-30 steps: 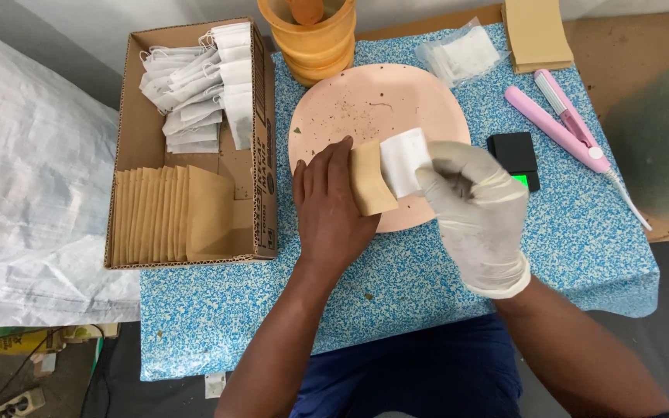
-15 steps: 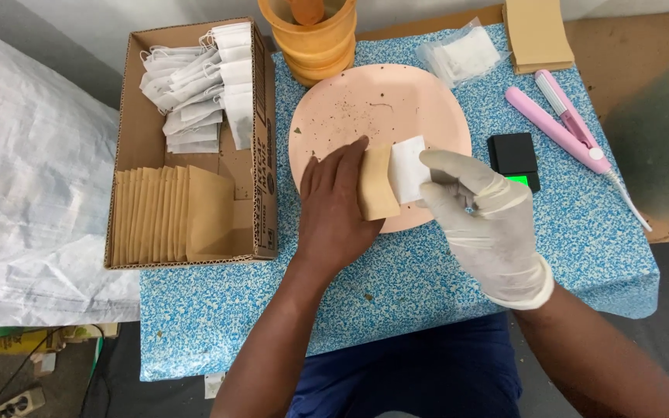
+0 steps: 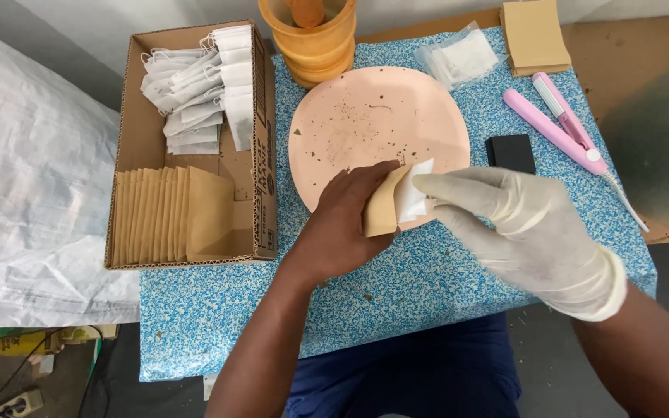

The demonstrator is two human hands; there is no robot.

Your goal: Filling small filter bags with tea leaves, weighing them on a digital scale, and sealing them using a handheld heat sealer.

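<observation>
I look down on a worktop covered in blue-and-white speckle, with a big white sack lying off its left side. On the left part of the worktop sits an open cardboard box; its far half holds a loose heap of white filter bags and its near half a neat row of tan paper envelopes standing on edge. Just right of the box a round pink plate lies flat, dusted with dark crumbs, and beyond its far rim stands an orange mortar. Further right I see a clear packet of white bags, a stack of tan envelopes at the far edge, a pink heat sealer lying at a slant, and a small black block between the sealer and the plate. At the plate's near rim my bare left hand is closed around a tan envelope, holding it tilted over the plate's edge. My gloved right hand reaches in from the right, fingers pinched on a white filter bag that lies against the envelope's open end; how far in it sits, I cannot tell.
</observation>
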